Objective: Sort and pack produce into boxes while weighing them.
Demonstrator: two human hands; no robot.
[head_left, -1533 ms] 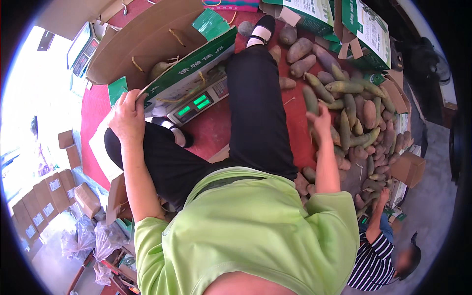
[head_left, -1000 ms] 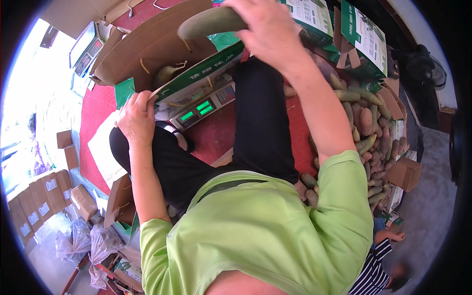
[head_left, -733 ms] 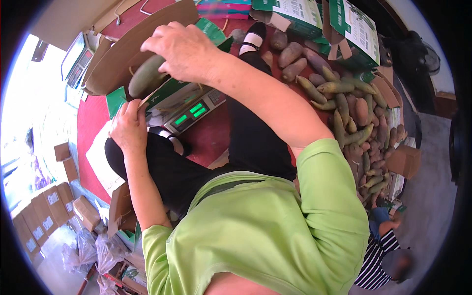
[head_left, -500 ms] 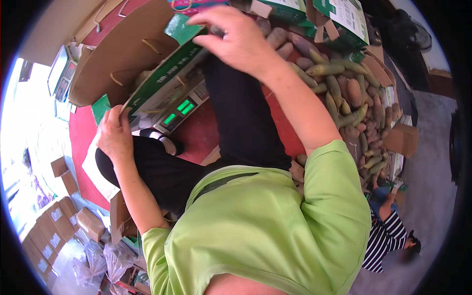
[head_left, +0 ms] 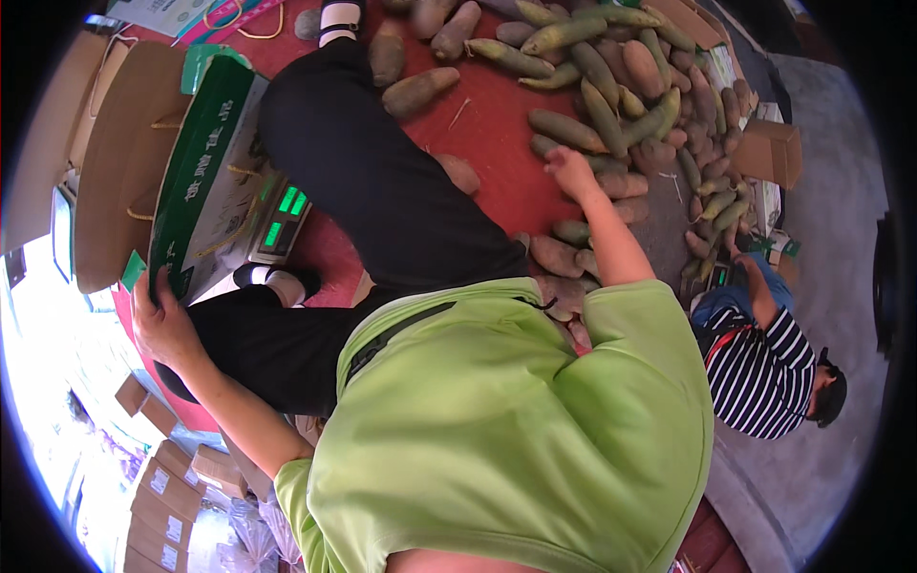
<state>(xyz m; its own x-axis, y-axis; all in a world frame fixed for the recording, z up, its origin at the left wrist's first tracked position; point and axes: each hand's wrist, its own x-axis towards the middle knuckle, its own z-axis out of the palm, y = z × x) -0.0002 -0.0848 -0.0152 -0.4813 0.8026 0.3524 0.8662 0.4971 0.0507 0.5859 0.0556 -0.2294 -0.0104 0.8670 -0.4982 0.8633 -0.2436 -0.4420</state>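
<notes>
I sit on a red mat (head_left: 487, 143) in black trousers and a green shirt. My left hand (head_left: 162, 320) grips the lower corner of an open green-and-white cardboard box (head_left: 205, 162), which stands on a scale (head_left: 282, 215) with lit green digits. My right hand (head_left: 570, 172) reaches out to the right, fingers apart and empty, just touching the pile of long green and brown fruits (head_left: 621, 95) spread over the mat. One fruit (head_left: 420, 91) lies by my outstretched leg.
A person in a striped shirt (head_left: 764, 363) crouches at the right, beside the pile. A small brown carton (head_left: 769, 153) lies at the far right. Stacks of flat brown cartons (head_left: 172, 477) stand at the lower left. Grey floor borders the mat on the right.
My right hand carried a fruit from the pile over to the box, let it go there, and swung back empty to the pile. My left hand stayed on the box.
</notes>
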